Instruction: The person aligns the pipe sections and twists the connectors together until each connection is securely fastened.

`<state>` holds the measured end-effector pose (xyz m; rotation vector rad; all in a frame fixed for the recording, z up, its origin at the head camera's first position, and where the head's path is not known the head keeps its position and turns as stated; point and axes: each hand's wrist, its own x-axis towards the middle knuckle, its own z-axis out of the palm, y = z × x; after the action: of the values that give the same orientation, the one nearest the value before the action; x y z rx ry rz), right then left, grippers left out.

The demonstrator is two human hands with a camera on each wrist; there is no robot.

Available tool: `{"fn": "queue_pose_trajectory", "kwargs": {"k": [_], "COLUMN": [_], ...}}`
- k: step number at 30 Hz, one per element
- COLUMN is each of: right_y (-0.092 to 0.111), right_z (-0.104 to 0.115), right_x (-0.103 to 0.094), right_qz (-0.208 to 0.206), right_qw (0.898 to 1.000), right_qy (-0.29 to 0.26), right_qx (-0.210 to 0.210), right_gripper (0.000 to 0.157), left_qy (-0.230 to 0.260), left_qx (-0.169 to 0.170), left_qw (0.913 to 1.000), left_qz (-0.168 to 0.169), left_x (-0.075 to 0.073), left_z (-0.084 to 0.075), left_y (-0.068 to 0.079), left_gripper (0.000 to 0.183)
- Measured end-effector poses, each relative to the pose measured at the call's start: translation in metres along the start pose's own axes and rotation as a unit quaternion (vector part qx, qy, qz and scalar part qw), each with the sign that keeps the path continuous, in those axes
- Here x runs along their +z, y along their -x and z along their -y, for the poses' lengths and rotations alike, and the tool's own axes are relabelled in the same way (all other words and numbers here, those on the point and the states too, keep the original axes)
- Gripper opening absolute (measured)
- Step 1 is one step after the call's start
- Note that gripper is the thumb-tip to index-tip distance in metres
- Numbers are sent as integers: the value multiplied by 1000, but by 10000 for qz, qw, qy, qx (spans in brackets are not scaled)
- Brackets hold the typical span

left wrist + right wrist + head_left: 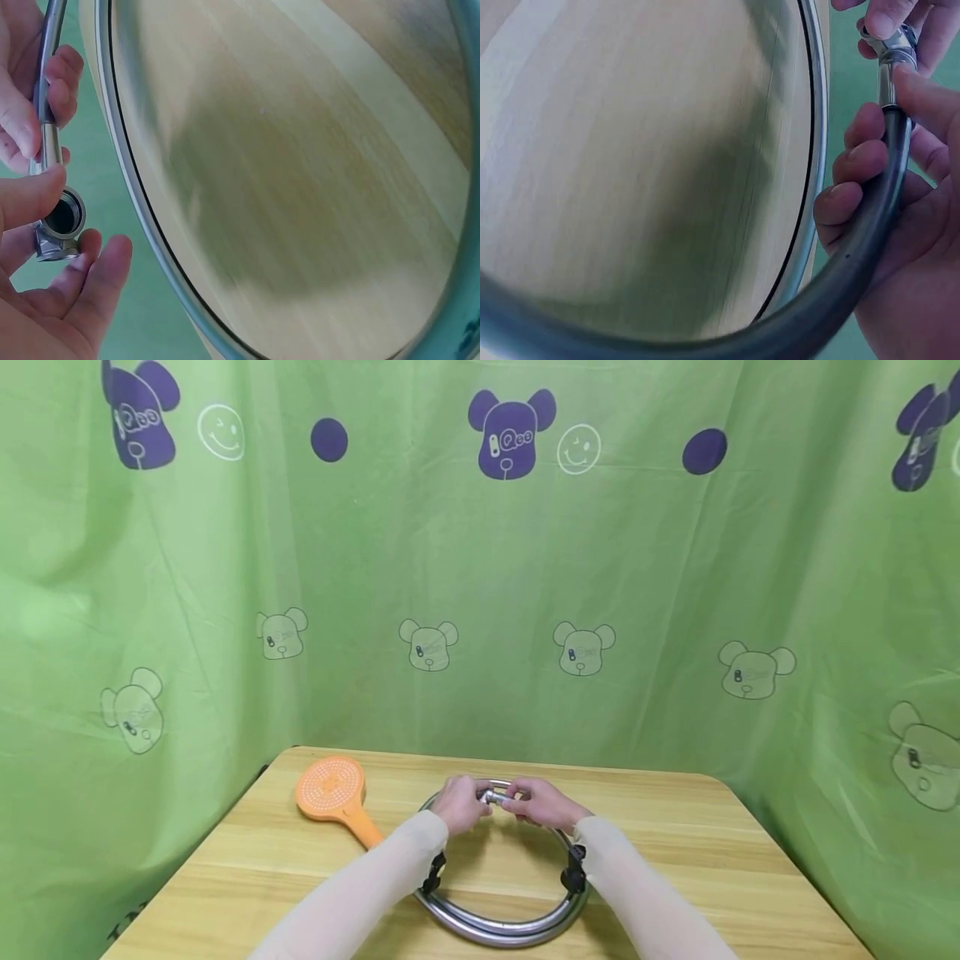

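At the far side of a coiled grey metallic shower hose (517, 933), both hands meet at a small chrome fitting (55, 249). My left hand (459, 806) pinches this fitting, whose round open mouth shows in the left wrist view. The right hand (547, 806) curls its fingers round the hose end (900, 142), with the thumb along the shiny metal collar (886, 84). Hose end and fitting lie in line and touch; whether they are threaded together I cannot tell. An orange shower head (330, 789) lies left of the left forearm, its handle partly behind the sleeve.
The wooden table (675, 860) carries the coil and the shower head. A green curtain (510, 693) with bear prints hangs behind it and at both sides. Black wrist straps (574, 870) sit close to the hose loop.
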<state>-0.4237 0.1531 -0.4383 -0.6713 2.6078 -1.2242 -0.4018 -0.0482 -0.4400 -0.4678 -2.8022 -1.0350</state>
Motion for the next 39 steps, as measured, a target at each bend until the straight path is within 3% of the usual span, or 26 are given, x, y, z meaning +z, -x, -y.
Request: {"fn": "queue_pose_trajectory", "kwargs": {"k": [4,8,13,16,28,35,39], "right_y": [3,4,3,4,16,18,22], "right_z": [3,4,2,3,-1,-12,-16], "right_x": [-3,-5,-8,-9,-17,-24,-28], "right_qz": [-52,-75,-260,-379,-853,-1131,-1371], "right_qw": [9998,9981,9854,9792,9844,9857,9836], "right_qy": [190,562,1541,1827,1497,1245,1169], "right_qx": [9,-238,-676,-792,-351,-72,85], "right_gripper": [16,16,10,11,13,12,19], "left_qy": [-45,-325,-456,-377,-107,-254,-374], "left_qx": [41,163,319,308,327,433,376], "left_qw": [10000,9993,9982,9985,9989,9982,9983], "left_qz": [-27,-133,-234,-264,-328,-342,-249], "left_x": [1,3,6,8,13,9,6], "left_z": [-2,-5,-9,-12,-19,-21,-22], "left_y": [-3,-5,-6,-7,-14,-14,-11], "left_gripper": [43,43,46,48,68,65,63]}}
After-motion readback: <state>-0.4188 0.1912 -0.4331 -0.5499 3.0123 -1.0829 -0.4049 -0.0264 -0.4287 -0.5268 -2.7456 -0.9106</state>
